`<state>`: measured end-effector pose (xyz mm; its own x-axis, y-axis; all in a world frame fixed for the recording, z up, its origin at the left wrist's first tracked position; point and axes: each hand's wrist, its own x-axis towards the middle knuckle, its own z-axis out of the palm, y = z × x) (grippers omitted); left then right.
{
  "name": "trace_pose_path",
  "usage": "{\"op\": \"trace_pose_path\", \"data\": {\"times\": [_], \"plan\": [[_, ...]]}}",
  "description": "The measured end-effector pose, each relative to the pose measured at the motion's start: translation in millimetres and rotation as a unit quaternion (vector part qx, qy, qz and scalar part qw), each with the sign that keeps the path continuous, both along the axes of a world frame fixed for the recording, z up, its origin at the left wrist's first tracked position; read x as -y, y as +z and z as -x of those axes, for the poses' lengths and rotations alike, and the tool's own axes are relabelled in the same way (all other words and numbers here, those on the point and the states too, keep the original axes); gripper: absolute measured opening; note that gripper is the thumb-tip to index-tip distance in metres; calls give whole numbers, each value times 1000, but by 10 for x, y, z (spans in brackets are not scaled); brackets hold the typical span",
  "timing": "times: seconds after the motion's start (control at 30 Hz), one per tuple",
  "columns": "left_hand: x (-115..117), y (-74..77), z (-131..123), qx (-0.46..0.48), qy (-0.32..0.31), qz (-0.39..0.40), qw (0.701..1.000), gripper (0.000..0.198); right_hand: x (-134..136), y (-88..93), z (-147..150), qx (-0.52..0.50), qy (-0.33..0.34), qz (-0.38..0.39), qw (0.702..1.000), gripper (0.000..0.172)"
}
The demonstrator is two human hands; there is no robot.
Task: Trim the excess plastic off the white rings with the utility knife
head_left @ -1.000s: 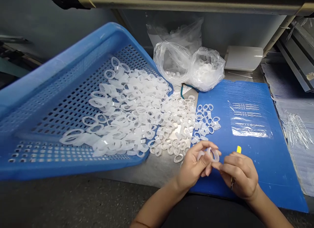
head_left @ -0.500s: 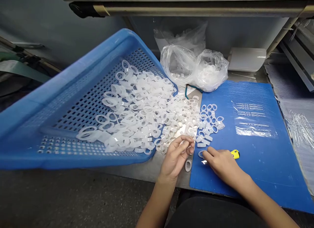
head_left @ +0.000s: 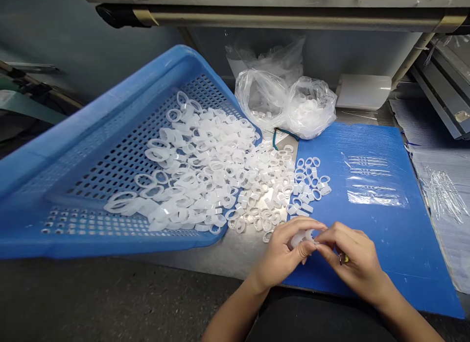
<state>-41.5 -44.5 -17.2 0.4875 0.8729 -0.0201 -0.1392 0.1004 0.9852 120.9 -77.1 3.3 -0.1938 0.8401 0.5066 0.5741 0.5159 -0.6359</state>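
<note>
My left hand [head_left: 281, 256] is closed around translucent white plastic rings [head_left: 298, 238]; fingers cover part of them, so I cannot tell how many. Against the right side of these, my right hand [head_left: 356, 258] pinches with thumb and forefinger at a ring's edge. Tucked in the right hand is a yellow utility knife [head_left: 345, 258], mostly hidden by the fingers. Both hands are together above the front of a blue cutting mat [head_left: 370, 244]. Just beyond them lies a small group of loose rings [head_left: 307, 178] on the mat.
A tilted blue perforated basket [head_left: 121, 121] on the left spills a heap of white rings [head_left: 205, 170] onto the metal table [head_left: 235, 254]. Clear plastic bags [head_left: 286, 104] stand behind. Thin clear pieces in a flat bag [head_left: 374, 180] lie on the mat; a metal bar [head_left: 279, 18] crosses above.
My left hand has moved right and my right hand has turned inward, so they now meet over the mat at the rings. The knife has shifted back into the right hand.
</note>
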Motion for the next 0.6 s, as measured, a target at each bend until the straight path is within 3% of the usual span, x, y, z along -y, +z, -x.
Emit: {"op": "trace_pose_path", "data": {"times": [0.2, 0.4, 0.6], "plan": [[44, -32, -155, 168, 16, 157, 973, 23, 40, 5, -29, -4, -42, -95, 995, 13], [37, 13, -187, 205, 30, 163, 965, 19, 33, 8, -89, -29, -81, -36, 996, 9], [32, 26, -184, 189, 41, 176, 965, 29, 42, -11, -90, -26, -78, -34, 996, 10]]}}
